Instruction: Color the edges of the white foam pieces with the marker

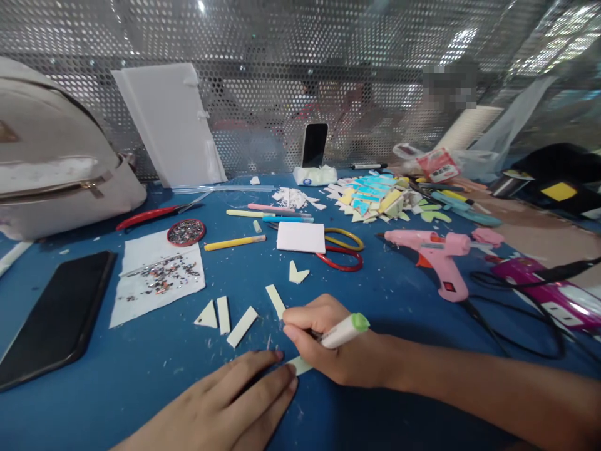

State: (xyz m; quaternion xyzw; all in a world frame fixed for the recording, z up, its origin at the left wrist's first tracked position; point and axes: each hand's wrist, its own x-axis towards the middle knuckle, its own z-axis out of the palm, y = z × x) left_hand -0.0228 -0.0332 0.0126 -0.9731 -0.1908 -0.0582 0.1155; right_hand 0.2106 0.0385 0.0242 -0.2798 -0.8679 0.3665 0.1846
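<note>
My right hand (335, 344) is closed around a white marker (345, 331) with a green end; its tip is hidden behind my fingers. Fingers stretched out, my left hand (244, 401) lies low on the blue table, its fingertips at the end of a pale green strip (302, 365). That strip runs partly under my right hand. Just beyond my right fingers is another pale strip (275, 300). Left of it lie two more short strips, one slanted (242, 326) and one nearly upright (224, 314), beside a small triangular piece (206, 315). A notched piece (298, 272) sits farther back.
A pink glue gun (434, 250) with a black cord lies right, near a magenta power strip (544, 291). Scissors (345, 250) rest partly under a white block (300, 237). Left are a dark phone (59, 307) and a backpack (56, 150). Cut scraps (375, 195) are heaped behind.
</note>
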